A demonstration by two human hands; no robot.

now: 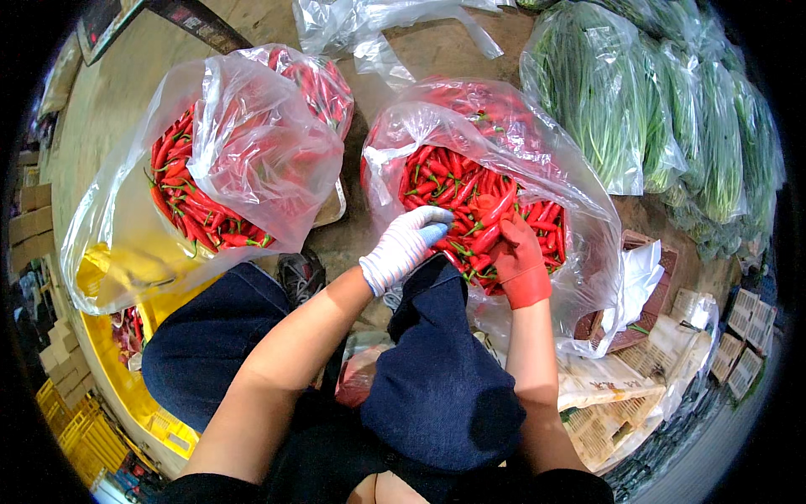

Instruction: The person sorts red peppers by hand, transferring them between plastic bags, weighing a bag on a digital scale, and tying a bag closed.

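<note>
A large clear plastic bag (570,189) full of red chili peppers (441,179) with green stems lies open before me. Over its near side is my left hand (406,242), in a white striped knit glove with blue fingertips. Its fingers are curled just above the peppers, and whether anything is between them is hidden. My right hand (519,255), in a red rubber glove, grips a few chili peppers (494,220) whose tips point up and away from me. To the left, a second clear bag (264,145) of red chilies (189,195) gapes toward my left knee.
Bagged long green vegetables (592,94) are piled at the upper right. A yellow crate (113,359) stands beside my left leg. White plastic crates (611,384) and a brown crate (664,277) holding crumpled white paper are at the right. Loose clear plastic (378,25) lies on the floor ahead.
</note>
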